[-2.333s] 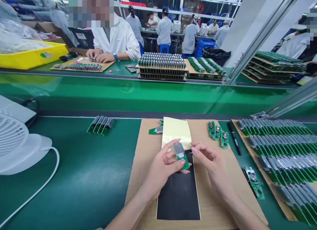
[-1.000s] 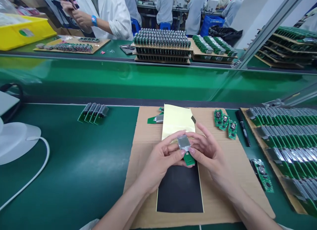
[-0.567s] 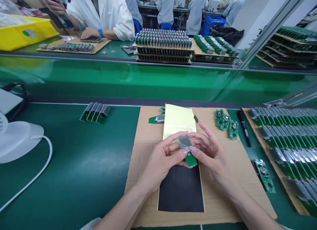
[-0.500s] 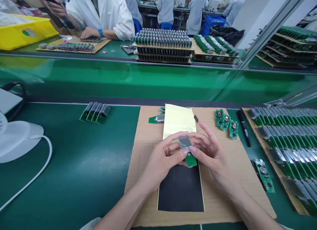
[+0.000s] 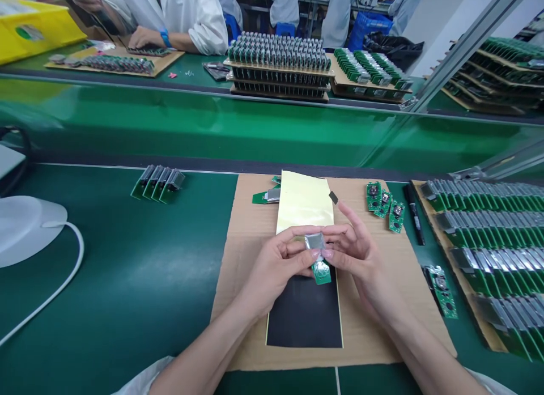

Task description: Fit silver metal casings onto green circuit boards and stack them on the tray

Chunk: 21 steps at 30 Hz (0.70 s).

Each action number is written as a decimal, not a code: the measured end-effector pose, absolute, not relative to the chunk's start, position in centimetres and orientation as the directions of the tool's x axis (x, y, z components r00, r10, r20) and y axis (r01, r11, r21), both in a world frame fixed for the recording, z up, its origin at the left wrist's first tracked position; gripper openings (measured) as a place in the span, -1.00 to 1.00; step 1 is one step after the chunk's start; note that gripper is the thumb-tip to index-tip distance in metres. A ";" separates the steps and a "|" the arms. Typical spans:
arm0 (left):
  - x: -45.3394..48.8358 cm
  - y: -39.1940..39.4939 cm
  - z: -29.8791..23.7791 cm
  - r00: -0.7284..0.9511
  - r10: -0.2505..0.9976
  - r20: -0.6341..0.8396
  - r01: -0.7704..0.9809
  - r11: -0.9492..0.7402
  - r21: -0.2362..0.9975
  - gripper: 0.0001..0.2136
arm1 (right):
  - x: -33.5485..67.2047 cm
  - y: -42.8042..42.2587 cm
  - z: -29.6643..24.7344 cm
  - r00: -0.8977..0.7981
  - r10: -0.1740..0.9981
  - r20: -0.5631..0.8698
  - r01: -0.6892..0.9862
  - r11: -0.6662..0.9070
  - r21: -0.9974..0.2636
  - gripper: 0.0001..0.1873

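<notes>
Both hands meet over a cardboard sheet (image 5: pixel 250 253) on the green bench. My left hand (image 5: pixel 274 267) and my right hand (image 5: pixel 361 253) pinch one small green circuit board (image 5: pixel 319 264) with a silver screen at its top end. A small black piece (image 5: pixel 334 197) sticks to my right index fingertip. Under the hands lies a sheet (image 5: pixel 305 315) with a black lower half and a peeled pale yellow backing (image 5: pixel 304 199).
Rows of boards fill a cardboard tray (image 5: pixel 488 253) at right, beside a black pen (image 5: pixel 413 211) and loose boards (image 5: pixel 385 205). A short row of boards (image 5: pixel 158 183) lies at left, near a white fan base (image 5: pixel 25 228). Across the belt a person works by stacked trays (image 5: pixel 278 63).
My right hand has come in to join the left on the board and both thumbs now press near its screen. The camera tilted down slightly.
</notes>
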<state>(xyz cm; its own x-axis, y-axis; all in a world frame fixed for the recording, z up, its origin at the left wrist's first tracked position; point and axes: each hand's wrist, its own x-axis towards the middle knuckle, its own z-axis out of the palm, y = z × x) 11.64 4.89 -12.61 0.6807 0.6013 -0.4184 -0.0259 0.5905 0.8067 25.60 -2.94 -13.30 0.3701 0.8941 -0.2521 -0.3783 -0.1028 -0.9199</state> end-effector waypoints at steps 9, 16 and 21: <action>11.4 5.4 -11.6 0.697 0.594 -0.401 -0.144 0.664 0.733 -0.43 | 26.0 -3.4 -13.3 0.595 0.800 -0.081 -0.047 -0.066 -0.997 -0.94; 11.4 5.2 -11.9 0.729 0.558 -0.396 -0.089 0.652 0.753 -0.31 | 25.7 -3.2 -13.5 0.486 0.870 -0.087 0.010 -0.105 -0.994 -0.86; 11.6 5.3 -12.1 0.736 0.548 -0.397 -0.073 0.648 0.758 -0.31 | 25.6 -3.1 -13.5 0.464 0.880 -0.098 -0.021 -0.100 -0.995 -0.87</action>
